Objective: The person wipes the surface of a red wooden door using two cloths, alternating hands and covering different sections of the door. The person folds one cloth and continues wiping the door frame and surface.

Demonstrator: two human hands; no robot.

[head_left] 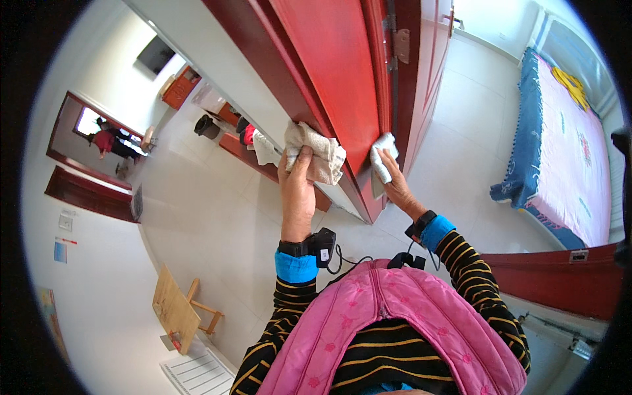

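Note:
My left hand (298, 197) grips a folded beige cloth (319, 155), its fingers partly hidden behind it. This cloth rests against the outer trim of a red door frame (336, 66). On the frame's other side, my right hand (399, 187) presses a pale, bluish-white cloth (382, 158) to the red surface near the hinge side. A red door (428, 59) stands swung inward just beyond that hand, its metal hinge (401, 46) above. Both wrists wear black straps over blue cuffs, and a cable runs from them.
To the right is a bed (573, 145) with a pink and blue cover and a yellow item on it. A small wooden folding table (176, 309) stands at lower left. Behind the frame are a red bench (250, 158) with clothes and a black bin (207, 126). A person (112, 141) is far left.

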